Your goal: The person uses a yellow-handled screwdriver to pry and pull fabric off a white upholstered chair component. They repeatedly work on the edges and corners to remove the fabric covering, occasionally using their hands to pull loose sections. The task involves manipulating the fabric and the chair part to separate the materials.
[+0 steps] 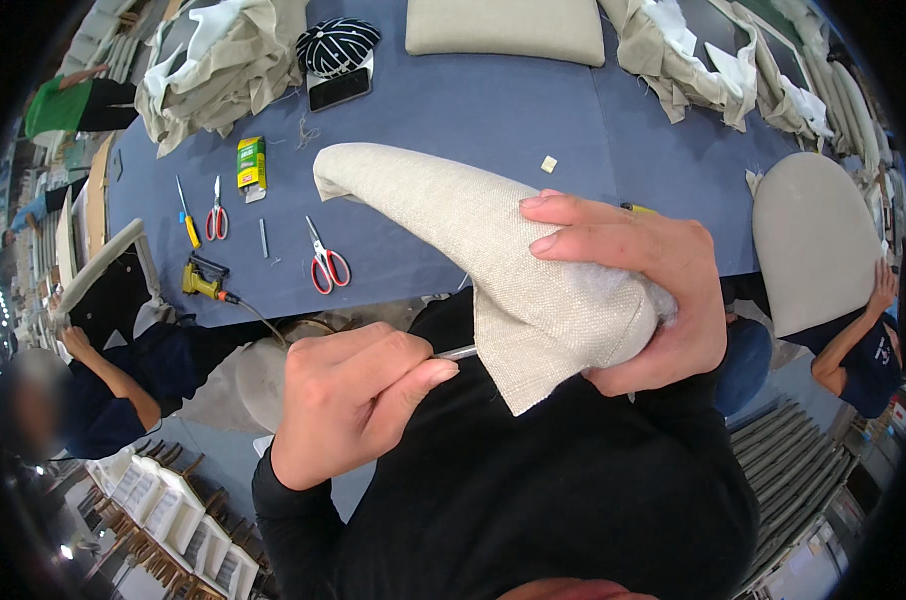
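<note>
A curved, padded piece covered in beige woven fabric (443, 205) is held up above the table's near edge, its narrow end toward the far left. My right hand (663, 285) wraps round its thick end, fingers on top and thumb beneath. White stuffing (608, 278) shows between that hand and the cloth. A loose flap of fabric (513, 365) hangs at the near side. My left hand (358, 395) is closed round a tool with a thin metal shaft (457, 353), whose tip reaches the flap; its handle is hidden in the fist.
On the blue-grey table (533, 110) lie scissors (328, 265), red-handled snips (216, 215), a yellow-handled screwdriver (189, 225), a yellow staple gun (205, 282), a green-yellow box (252, 165) and a phone (340, 90). A beige cushion (503, 28) lies beyond. Co-workers handle panels at both sides.
</note>
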`<state>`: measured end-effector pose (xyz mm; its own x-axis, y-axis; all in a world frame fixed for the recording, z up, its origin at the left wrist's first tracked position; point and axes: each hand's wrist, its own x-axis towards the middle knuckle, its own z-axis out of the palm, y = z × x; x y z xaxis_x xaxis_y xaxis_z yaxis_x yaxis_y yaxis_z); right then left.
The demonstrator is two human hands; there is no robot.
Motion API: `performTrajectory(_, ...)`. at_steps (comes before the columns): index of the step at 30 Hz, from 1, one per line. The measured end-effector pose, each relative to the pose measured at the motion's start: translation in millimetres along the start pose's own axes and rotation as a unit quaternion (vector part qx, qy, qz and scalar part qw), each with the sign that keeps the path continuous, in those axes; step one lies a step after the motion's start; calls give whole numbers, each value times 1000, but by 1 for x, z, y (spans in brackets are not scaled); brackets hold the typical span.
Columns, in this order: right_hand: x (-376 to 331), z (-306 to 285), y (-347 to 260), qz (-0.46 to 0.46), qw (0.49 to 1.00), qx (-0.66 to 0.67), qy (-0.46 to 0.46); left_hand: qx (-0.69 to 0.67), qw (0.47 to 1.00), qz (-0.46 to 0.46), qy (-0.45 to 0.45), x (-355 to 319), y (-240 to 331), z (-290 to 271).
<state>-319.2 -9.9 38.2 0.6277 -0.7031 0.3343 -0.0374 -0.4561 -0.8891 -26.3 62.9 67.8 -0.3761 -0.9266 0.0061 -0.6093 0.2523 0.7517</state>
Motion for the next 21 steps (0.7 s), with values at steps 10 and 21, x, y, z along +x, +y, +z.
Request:
performTrajectory(10,0,4,5,-32,999,-2,-2,16,1000,-16,-3,-10,11,-5)
performTrajectory(21,-1,10,1,-33,999,-38,17,-77,996,-30,22,-25,-4,11)
